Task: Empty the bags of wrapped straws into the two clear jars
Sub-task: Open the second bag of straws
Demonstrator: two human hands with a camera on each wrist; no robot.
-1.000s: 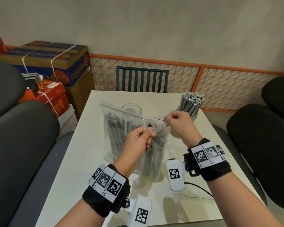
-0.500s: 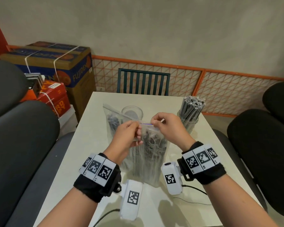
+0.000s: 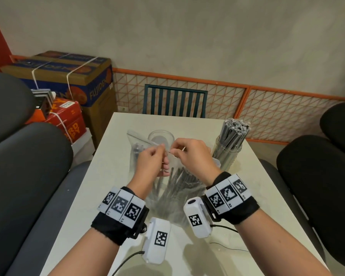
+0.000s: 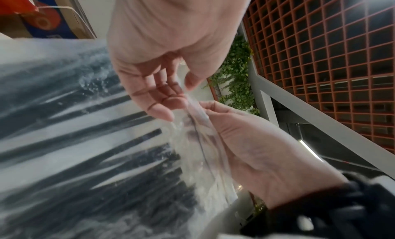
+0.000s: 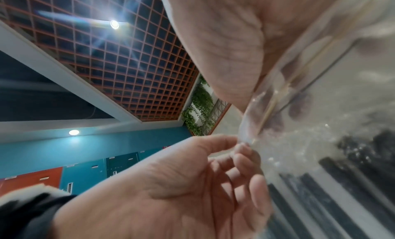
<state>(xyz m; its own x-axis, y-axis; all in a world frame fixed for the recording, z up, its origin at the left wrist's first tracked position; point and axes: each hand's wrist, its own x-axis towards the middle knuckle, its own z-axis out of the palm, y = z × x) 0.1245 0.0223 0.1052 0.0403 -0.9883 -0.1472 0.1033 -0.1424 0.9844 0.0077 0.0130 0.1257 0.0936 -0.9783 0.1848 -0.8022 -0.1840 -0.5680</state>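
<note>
A clear zip bag of dark wrapped straws stands upright on the table, held by its top edge. My left hand and right hand pinch that edge close together. The left wrist view shows the left hand and the right hand on the bag's strip. Just behind the hands stands an empty clear jar. A second clear jar at the right is packed with wrapped straws. Another bag of straws leans by the empty jar, partly hidden by my left hand.
The white table is narrow, with dark padded seats on both sides. A green slatted chair and an orange mesh fence stand beyond its far edge. Strapped cardboard boxes are stacked at the back left.
My two hands have come closer together at the top of the bag. The left hand has risen from lower on the bag to its top edge.
</note>
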